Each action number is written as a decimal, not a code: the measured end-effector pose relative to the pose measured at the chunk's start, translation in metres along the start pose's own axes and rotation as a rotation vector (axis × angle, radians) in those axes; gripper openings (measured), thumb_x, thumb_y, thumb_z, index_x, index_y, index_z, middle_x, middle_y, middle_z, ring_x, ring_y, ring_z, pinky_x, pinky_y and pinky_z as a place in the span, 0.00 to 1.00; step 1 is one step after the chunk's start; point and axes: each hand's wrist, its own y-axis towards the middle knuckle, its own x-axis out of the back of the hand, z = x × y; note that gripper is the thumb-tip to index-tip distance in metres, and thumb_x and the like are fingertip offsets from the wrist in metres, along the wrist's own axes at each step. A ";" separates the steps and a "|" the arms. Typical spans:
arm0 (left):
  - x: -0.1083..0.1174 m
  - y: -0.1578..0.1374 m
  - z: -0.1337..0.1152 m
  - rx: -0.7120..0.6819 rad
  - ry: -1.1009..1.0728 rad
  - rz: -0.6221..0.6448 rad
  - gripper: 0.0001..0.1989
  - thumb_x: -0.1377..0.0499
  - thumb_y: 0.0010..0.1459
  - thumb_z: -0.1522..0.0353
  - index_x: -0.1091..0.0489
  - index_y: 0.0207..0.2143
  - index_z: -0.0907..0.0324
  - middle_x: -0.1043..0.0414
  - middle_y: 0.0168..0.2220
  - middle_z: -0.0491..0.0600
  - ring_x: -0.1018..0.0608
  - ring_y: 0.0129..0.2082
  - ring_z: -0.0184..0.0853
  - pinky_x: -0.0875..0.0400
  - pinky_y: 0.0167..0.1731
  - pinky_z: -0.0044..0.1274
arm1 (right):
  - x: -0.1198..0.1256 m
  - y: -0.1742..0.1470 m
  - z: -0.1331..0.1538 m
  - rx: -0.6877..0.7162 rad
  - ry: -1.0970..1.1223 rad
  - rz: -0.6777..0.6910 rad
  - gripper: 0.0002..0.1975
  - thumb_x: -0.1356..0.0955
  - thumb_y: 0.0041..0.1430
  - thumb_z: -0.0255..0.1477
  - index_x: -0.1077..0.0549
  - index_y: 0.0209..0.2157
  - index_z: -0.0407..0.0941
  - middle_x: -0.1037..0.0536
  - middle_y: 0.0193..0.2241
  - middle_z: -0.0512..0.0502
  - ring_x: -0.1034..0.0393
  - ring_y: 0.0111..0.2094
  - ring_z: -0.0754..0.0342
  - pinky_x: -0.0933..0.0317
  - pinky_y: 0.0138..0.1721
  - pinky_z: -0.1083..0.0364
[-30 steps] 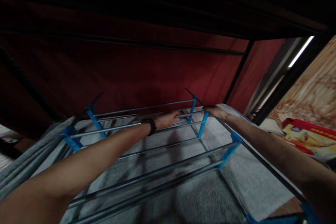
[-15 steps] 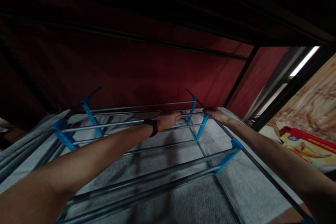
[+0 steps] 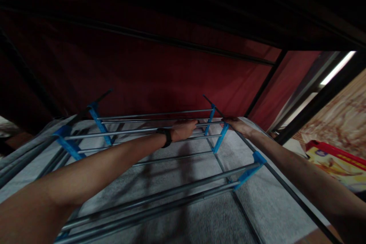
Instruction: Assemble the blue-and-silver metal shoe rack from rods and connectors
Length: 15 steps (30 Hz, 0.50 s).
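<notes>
A rack of grey metal tubes joined by blue plastic brackets lies across a pale fabric surface. My left hand, with a dark band at the wrist, is closed round a cross tube towards the far end of the rack. At the far right bracket, my right hand grips where the cross tube meets the long side pole; its fingers are partly hidden behind the bracket. More blue brackets hold the tubes on the left side, and one bracket sits nearer on the right.
A dark red panel stands close behind the rack, crossed by a black metal bar. Black frame members run overhead and down the right. A red and yellow box lies at the right, beside a brown marbled surface.
Both hands stay at the same places on the rack. The view has shifted slightly, and the rack's left side appears a little further left.
</notes>
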 end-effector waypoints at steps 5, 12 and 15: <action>0.001 -0.002 0.001 -0.019 -0.001 -0.011 0.15 0.52 0.73 0.64 0.28 0.52 0.56 0.18 0.46 0.52 0.19 0.40 0.39 0.30 0.39 0.26 | -0.002 -0.001 -0.002 -0.036 0.093 0.040 0.08 0.30 0.60 0.25 0.22 0.42 0.43 0.15 0.37 0.44 0.22 0.31 0.54 0.24 0.38 0.56; 0.002 -0.006 0.000 -0.015 -0.032 -0.030 0.16 0.51 0.74 0.64 0.27 0.55 0.55 0.19 0.49 0.54 0.18 0.45 0.41 0.29 0.45 0.26 | -0.002 0.001 -0.003 -0.032 0.065 0.016 0.07 0.32 0.62 0.27 0.23 0.42 0.44 0.15 0.39 0.43 0.20 0.35 0.52 0.23 0.44 0.54; 0.004 -0.007 0.000 -0.021 -0.023 -0.028 0.16 0.51 0.74 0.64 0.27 0.55 0.56 0.18 0.49 0.54 0.18 0.44 0.41 0.29 0.45 0.26 | -0.002 0.001 -0.002 -0.026 0.061 0.015 0.05 0.31 0.61 0.27 0.23 0.39 0.44 0.15 0.38 0.43 0.21 0.34 0.52 0.23 0.42 0.55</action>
